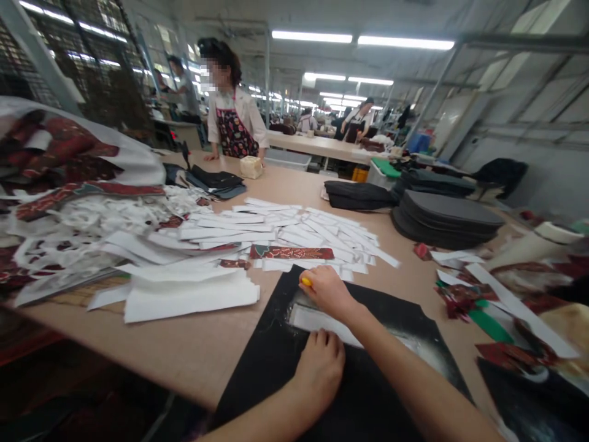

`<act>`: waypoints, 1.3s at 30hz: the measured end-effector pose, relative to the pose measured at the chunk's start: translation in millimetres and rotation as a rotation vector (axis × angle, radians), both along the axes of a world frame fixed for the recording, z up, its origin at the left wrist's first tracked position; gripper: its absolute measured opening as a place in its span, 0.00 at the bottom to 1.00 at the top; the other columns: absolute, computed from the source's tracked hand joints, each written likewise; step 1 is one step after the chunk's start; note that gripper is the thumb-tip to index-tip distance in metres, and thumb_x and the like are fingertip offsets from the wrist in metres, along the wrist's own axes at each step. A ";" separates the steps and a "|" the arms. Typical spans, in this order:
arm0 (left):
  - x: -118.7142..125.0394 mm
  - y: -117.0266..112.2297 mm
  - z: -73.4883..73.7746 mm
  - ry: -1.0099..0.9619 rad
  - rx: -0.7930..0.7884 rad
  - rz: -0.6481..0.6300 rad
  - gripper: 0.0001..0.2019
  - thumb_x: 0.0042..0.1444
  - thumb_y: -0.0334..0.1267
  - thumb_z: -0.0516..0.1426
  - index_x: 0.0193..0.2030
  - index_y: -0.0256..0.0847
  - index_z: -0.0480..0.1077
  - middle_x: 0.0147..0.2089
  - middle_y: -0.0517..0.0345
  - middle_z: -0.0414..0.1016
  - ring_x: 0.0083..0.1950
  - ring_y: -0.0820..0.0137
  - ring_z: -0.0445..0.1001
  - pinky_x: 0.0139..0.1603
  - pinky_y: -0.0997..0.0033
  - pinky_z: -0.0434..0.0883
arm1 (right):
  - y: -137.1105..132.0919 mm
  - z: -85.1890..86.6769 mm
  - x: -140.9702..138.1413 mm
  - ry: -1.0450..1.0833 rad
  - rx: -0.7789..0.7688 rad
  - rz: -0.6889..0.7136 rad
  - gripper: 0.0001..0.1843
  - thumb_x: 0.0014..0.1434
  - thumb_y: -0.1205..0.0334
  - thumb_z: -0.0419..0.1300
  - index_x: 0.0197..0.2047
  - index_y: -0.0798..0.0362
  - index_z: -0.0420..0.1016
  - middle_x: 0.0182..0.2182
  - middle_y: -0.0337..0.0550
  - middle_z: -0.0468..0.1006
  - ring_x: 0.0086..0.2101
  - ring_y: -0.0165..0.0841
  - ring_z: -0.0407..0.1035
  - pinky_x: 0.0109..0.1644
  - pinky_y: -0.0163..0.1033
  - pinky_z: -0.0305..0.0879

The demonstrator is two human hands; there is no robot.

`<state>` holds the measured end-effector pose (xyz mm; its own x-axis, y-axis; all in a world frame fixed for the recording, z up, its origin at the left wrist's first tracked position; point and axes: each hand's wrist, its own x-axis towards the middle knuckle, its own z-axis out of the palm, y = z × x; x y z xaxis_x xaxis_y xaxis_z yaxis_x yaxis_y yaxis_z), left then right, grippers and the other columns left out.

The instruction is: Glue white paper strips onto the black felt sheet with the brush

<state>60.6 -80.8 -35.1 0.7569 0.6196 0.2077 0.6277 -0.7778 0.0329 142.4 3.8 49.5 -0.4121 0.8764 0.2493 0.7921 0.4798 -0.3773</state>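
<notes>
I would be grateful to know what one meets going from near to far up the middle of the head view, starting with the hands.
Left hand → right hand gripping a yellow object → red patterned strip → dark folded stack → long far table.

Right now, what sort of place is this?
Probably a textile or sewing workshop: white strips lie heaped on a broad table, dark panels are stacked on it, and an aproned co-worker stands at its far side.

We logged a tan table point(184, 344).
On it lay a black mat point(264, 374), white strips point(230, 235), white sheets point(184, 299), dark stacked panels point(448, 212), a cream block point(251, 167).
</notes>
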 end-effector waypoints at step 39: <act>157.2 7.7 30.9 -0.007 -0.245 -0.233 0.11 0.57 0.29 0.47 0.36 0.35 0.70 0.39 0.48 0.70 0.44 0.61 0.68 0.40 0.64 0.64 | -180.9 -44.5 184.2 0.481 0.348 -0.964 0.15 0.59 0.52 0.51 0.41 0.53 0.70 0.34 0.44 0.76 0.32 0.33 0.70 0.38 0.38 0.65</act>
